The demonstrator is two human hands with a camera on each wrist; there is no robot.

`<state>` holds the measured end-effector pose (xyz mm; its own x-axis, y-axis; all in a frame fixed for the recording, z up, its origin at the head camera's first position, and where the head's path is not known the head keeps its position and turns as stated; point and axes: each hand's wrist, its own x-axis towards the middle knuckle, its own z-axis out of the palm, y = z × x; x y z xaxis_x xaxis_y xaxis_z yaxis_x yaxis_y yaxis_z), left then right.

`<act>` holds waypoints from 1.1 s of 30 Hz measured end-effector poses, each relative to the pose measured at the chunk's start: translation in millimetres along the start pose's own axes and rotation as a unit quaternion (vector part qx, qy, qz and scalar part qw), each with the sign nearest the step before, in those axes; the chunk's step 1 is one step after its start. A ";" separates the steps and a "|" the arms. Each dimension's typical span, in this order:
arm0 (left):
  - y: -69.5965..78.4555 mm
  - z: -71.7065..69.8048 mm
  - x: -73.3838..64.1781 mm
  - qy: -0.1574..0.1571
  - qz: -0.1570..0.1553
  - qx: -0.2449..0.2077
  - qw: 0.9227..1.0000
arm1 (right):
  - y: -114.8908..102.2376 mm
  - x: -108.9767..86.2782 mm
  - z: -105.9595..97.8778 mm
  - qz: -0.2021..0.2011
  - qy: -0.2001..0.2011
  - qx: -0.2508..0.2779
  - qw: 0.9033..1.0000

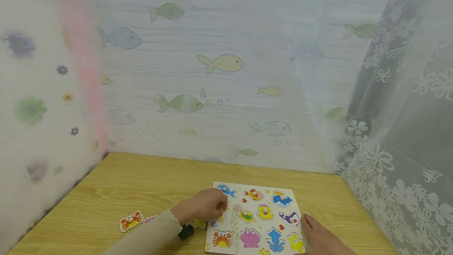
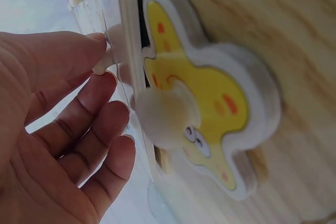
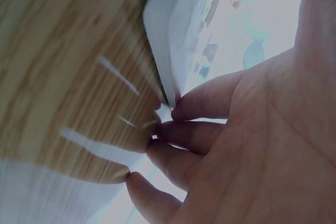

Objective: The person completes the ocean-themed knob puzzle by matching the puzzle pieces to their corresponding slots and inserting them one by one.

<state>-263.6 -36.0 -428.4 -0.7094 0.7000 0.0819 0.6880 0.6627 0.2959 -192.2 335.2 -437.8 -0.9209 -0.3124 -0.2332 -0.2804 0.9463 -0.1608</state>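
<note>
My left hand [image 1: 207, 207] is at the left side of a wooden peg puzzle board [image 1: 244, 229] with sea animals. In the left wrist view its thumb and index finger pinch a small pale knob [image 2: 101, 67]; the piece under that knob is mostly hidden. A yellow starfish piece [image 2: 210, 93] with a round white knob lies on the table beside the board, close to this hand. My right hand [image 1: 323, 237] holds the board at its near right corner, with fingertips [image 3: 181, 111] against the edge in the right wrist view.
Left of the board, a red crab piece [image 1: 131, 221] lies on the wooden table [image 1: 159, 176], and a pink piece [image 1: 150, 218] is partly covered by my left forearm. A black device [image 1: 185, 232] sits at my left wrist. Fish-patterned curtain [image 1: 223, 89] closes off the back.
</note>
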 end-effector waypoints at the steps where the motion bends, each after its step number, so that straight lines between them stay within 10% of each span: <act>1: -0.1 0.0 -0.2 0.000 0.000 -0.001 1.000 | -0.1 -0.2 -0.4 0.000 -0.001 0.000 1.000; 20: 0.7 -1.3 4.1 -0.004 -0.028 -0.001 1.000 | 3.0 4.9 -1.7 -0.020 0.018 0.021 0.999; 33: -7.5 -0.5 5.1 0.016 -0.033 0.008 0.999 | -7.1 14.3 -6.1 0.038 -0.004 0.065 0.997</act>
<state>-272.5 -37.6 -429.7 -0.7582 0.6453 0.0937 0.6413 0.7119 0.2862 -205.0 324.4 -434.1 -0.9358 -0.2416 -0.2567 -0.1720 0.9486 -0.2657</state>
